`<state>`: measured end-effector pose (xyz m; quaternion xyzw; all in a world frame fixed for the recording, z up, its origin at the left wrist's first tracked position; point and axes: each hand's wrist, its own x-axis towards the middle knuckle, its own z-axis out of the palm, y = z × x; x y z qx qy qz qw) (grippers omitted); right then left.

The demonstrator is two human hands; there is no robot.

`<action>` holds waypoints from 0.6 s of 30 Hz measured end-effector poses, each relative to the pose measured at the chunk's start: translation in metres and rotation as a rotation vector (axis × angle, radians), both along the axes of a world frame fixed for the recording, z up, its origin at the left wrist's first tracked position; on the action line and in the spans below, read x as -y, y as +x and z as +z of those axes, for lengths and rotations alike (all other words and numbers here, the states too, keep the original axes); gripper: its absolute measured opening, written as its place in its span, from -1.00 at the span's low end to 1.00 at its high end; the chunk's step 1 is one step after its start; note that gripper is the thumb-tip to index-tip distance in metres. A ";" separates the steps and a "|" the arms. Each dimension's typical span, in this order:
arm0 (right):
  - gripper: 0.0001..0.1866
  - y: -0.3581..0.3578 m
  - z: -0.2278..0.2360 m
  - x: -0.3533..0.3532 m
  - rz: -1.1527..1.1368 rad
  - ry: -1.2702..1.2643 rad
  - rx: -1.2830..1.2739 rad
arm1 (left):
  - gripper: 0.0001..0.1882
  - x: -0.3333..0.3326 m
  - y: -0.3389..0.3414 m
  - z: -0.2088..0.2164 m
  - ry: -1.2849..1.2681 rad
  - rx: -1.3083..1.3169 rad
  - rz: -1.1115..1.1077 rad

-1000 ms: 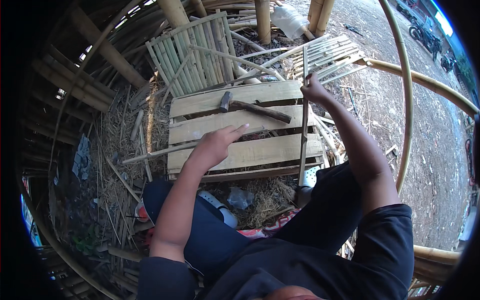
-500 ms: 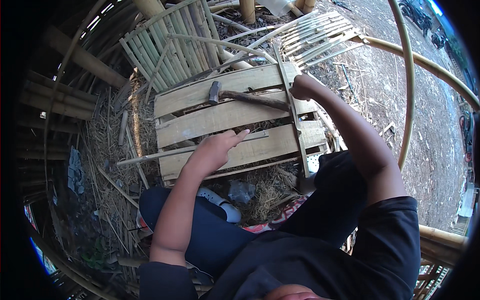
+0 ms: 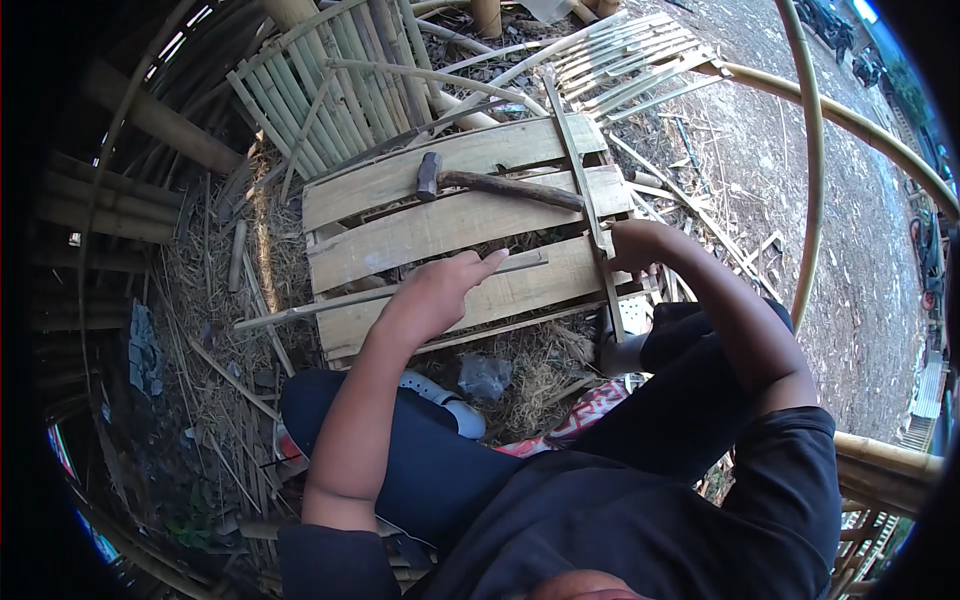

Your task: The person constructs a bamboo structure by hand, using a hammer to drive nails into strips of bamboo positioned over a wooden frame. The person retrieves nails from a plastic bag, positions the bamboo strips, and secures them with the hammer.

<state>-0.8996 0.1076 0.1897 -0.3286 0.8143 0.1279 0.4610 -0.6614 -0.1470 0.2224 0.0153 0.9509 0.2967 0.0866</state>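
Low in front of me is a slatted wooden platform (image 3: 400,240) of pale planks with gaps between them. My left hand (image 3: 432,298) is closed round a thin bamboo strip (image 3: 290,315), its index finger stretched along it. That strip lies slantwise over the near plank and sticks out past the platform's left edge. A longer bamboo strip (image 3: 572,150) crosses the planks near their right ends. Against its right side is my right hand (image 3: 637,248), fingers curled down and partly hidden, seemingly gripping it. A hammer (image 3: 510,187) rests on the planks, head left, its handle end touching the long strip.
Behind the platform lean a bamboo slat panel (image 3: 320,100) and crossed poles. Another slatted piece (image 3: 625,60) lies at the far right. A curved bamboo pole (image 3: 810,180) rises on the right. Straw and offcuts litter the ground; a clear plastic bag (image 3: 484,378) lies by my feet.
My right hand has moved nearer to me along the long strip, from the middle plank's end to the near plank's. My left hand has stayed almost in place, its strip shifted slightly.
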 end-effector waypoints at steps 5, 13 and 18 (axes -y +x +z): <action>-0.53 0.013 -0.009 -0.009 -0.148 -0.097 0.133 | -0.13 -0.004 -0.004 -0.007 0.002 0.006 -0.036; -0.34 0.005 -0.013 -0.006 -0.318 -0.337 -0.258 | -0.11 -0.017 -0.011 -0.008 -0.033 0.036 -0.063; -0.37 0.001 -0.019 -0.005 -0.417 -0.389 -0.154 | -0.18 -0.026 -0.016 -0.025 0.018 0.010 -0.100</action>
